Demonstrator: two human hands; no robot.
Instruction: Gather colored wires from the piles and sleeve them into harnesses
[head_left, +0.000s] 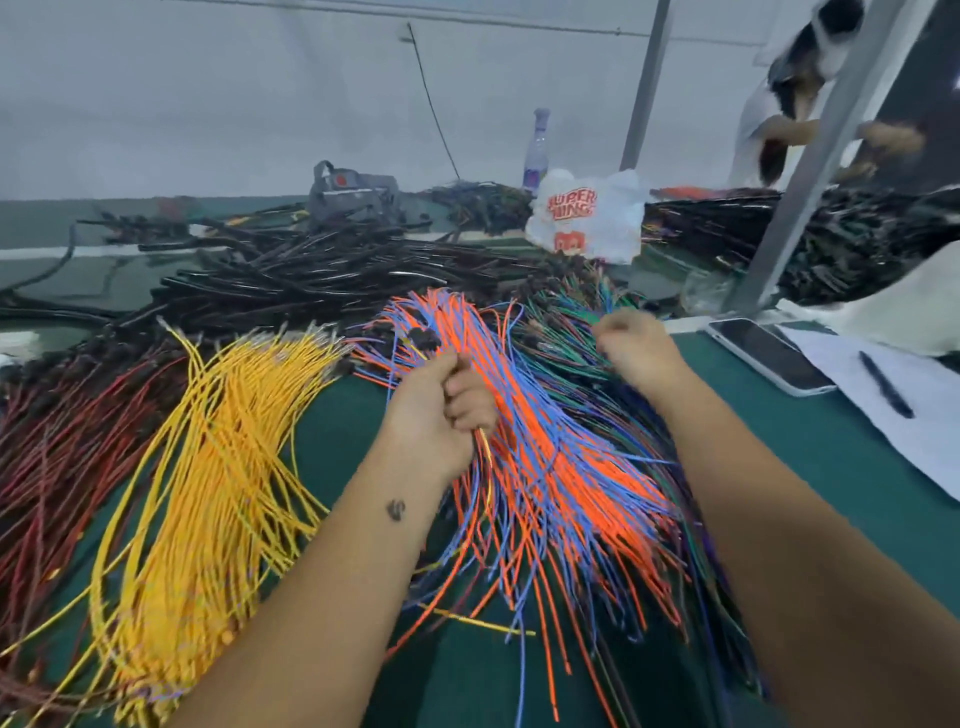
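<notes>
Piles of wires lie fanned on the green table (810, 467): dark red wires (62, 447) at the left, yellow wires (208, 467), orange and blue wires (550, 467) in the middle, green and dark wires (566, 332) behind them. My left hand (441, 410) grips a small bunch of wires, a yellow one among them, over the orange and blue pile. My right hand (634, 348) is blurred, fingers curled at the green pile; what it holds is unclear. Black sleeved harnesses (332, 280) are heaped behind.
A phone (769, 353), paper and a black pen (885, 384) lie at the right. A white plastic bag (587, 213), a bottle (537, 150) and a grey tool (353, 189) stand at the back. A metal post (810, 171) rises at the right, another person (795, 104) behind it.
</notes>
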